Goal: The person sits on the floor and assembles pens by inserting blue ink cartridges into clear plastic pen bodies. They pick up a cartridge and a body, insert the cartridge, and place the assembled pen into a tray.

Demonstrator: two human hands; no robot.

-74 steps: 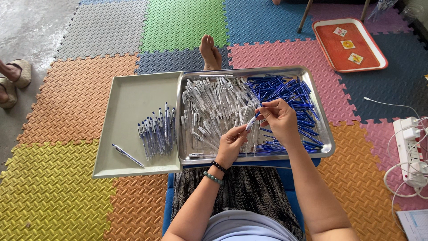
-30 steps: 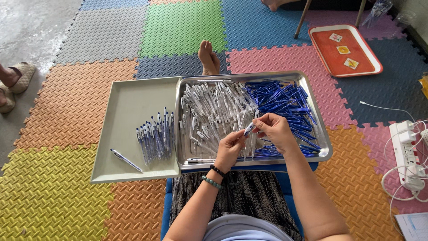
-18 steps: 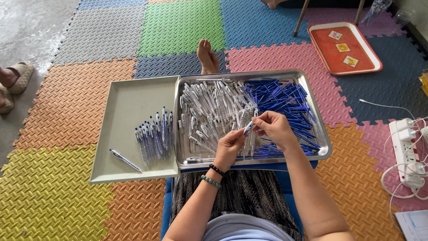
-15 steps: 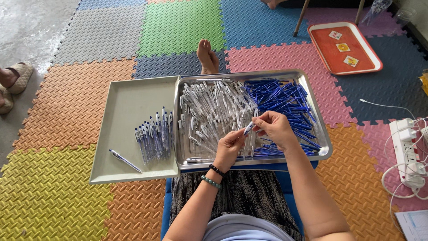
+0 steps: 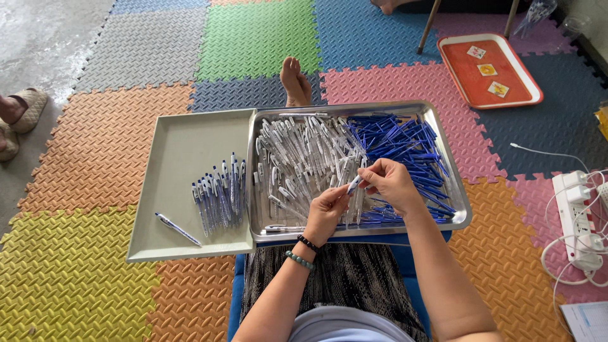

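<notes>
Both hands' fingers, left hand (image 5: 326, 212) and right hand (image 5: 391, 183), pinch one slim plastic pen (image 5: 354, 184) above a shiny steel tray (image 5: 459, 199).

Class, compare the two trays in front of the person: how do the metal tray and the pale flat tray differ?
The metal tray is shiny steel, heaped with clear pen barrels and blue refills. The pale tray is matte grey-beige, mostly bare, holding a small cluster of assembled pens. Both are rectangular, rimmed and side by side.

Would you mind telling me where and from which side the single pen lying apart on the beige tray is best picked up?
Grip the lone pen at mid-barrel, coming straight down from above. It lies flat and slanted on the beige tray, apart from the pen bundle, with bare tray on both long sides, so fingers likely fit across its narrow width.
</notes>
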